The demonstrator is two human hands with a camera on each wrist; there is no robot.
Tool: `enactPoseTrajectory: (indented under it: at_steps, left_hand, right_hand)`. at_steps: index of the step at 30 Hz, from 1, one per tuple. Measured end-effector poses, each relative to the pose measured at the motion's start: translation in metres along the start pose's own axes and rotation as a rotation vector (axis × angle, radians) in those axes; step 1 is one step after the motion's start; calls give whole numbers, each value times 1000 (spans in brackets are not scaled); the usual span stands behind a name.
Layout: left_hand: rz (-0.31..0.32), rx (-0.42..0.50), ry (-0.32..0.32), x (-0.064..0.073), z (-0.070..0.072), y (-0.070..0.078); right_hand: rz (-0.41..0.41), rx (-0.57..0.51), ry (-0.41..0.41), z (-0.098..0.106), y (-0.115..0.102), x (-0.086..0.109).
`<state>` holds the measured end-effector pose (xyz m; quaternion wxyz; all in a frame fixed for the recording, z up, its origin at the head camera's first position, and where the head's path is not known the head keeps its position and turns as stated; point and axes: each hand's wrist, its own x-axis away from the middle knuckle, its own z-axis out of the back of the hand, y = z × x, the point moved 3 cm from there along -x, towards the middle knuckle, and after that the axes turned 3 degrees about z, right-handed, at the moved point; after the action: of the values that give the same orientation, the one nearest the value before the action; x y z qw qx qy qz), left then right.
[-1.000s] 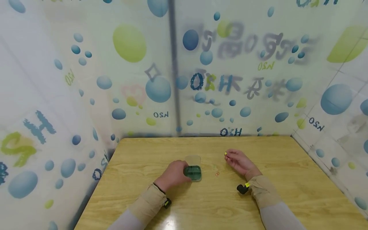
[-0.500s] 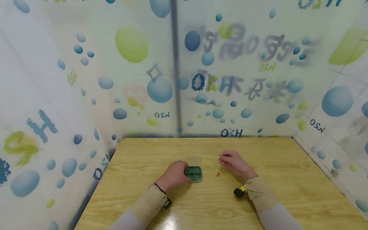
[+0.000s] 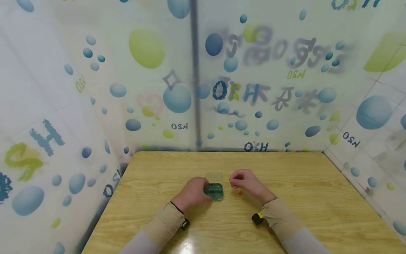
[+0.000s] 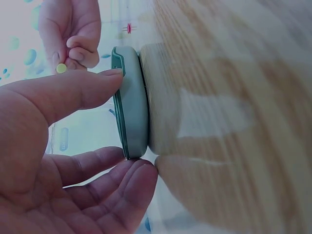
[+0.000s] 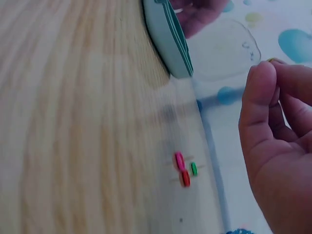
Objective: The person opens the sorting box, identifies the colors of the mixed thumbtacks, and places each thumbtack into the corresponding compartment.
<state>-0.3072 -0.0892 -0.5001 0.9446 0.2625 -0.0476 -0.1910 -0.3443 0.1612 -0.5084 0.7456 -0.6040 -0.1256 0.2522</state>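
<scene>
A green pill case (image 3: pixel 214 192) with several compartments lies on the table, its clear lid (image 3: pixel 214 177) folded back. My left hand (image 3: pixel 192 193) grips the case from the left, thumb on one side and fingers on the other, as the left wrist view shows. Just right of the case, above the table, my right hand (image 3: pixel 248 183) pinches a small round yellow piece (image 4: pixel 61 68) between thumb and fingertips. Below that hand lie a pink piece (image 5: pixel 179 161), a red piece (image 5: pixel 185 178) and a green piece (image 5: pixel 194 168). Their exact kind cannot be told.
A wood-grain table (image 3: pixel 158 169) spreads under both hands. Its far edge meets a patterned curtain (image 3: pixel 177 70) with printed bubbles, which also hangs at both sides. A black camera (image 3: pixel 257 218) is strapped at the right wrist.
My right hand has moved left and slightly nearer, toward the pill case, with the yellow piece in its fingertips. The left hand and the case stay in place.
</scene>
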Motion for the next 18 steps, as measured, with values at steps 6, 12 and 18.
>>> enactPoseTrajectory:
  at_steps: [6,12,18]
  left_hand:
    - [-3,-12,13,-3,-1,-1]
    - [9,-12,13,-2,-1,0]
    - [11,-4,10,0,1,2]
  right_hand:
    - [-17,96,9,-15,-9,-1]
    - [-28,162,36,-28,-20,-1]
    - [1,259,46,-45,-24,-2]
